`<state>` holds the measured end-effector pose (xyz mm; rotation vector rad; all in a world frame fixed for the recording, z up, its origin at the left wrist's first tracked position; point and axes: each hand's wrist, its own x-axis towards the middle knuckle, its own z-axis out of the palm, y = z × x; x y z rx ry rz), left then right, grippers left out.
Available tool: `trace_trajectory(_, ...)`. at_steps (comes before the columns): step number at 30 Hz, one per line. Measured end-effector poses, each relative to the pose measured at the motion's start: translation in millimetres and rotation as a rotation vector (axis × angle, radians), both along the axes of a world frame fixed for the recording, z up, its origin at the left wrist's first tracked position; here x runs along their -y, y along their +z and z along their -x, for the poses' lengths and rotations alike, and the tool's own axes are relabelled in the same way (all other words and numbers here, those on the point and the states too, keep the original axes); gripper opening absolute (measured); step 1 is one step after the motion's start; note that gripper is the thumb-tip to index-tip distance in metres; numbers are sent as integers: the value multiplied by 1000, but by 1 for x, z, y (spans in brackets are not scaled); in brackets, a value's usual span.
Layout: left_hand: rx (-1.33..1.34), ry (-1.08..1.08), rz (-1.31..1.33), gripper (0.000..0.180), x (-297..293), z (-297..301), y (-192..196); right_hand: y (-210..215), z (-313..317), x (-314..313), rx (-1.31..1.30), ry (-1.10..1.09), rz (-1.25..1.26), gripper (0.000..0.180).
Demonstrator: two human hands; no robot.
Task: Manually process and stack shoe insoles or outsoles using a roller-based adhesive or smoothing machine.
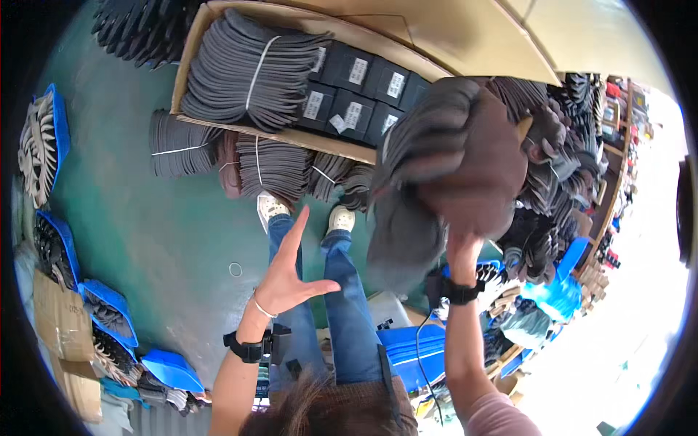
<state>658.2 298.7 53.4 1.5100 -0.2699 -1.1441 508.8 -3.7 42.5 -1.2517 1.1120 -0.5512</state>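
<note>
My right hand [465, 251] is raised on the right, its fingers mostly hidden behind a thick bundle of dark grey and brown fabric pieces [472, 167] that it grips. The bundle is smeared by motion, so the exact kind of piece cannot be made out. My left hand [287, 283] is held over my legs, thumb and fingers spread with nothing between them. Ahead, a long open carton [178, 94] holds a stack of grey fabric pieces [247, 73] tied with a white band. Beside that stack sit several black packs [349, 80] with white labels.
Tied bundles [273, 163] lie on the green floor [145, 240] along the carton's near side. Piles of dark pieces [560, 152] and wooden shelving [618, 152] stand on the right. Blue bins [109, 309] line the left. A black cable [420, 349] hangs near my right arm.
</note>
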Motion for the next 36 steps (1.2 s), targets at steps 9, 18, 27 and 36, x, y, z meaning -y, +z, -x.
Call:
trace_trajectory(9, 500, -297, 45, 117, 55, 41, 53, 34, 50, -50, -33, 380, -235, 20)
trace_trajectory(18, 502, -53, -49, 117, 46, 111, 30, 36, 71, -49, -79, 487, -405, 23)
trace_trajectory(27, 608, 54, -59, 45, 61, 127, 33, 55, 60, -47, -105, 418, -472, 26)
trace_trajectory(36, 612, -114, 49, 107, 51, 105, 12, 55, 89, 2, -225, 487, 247, 9)
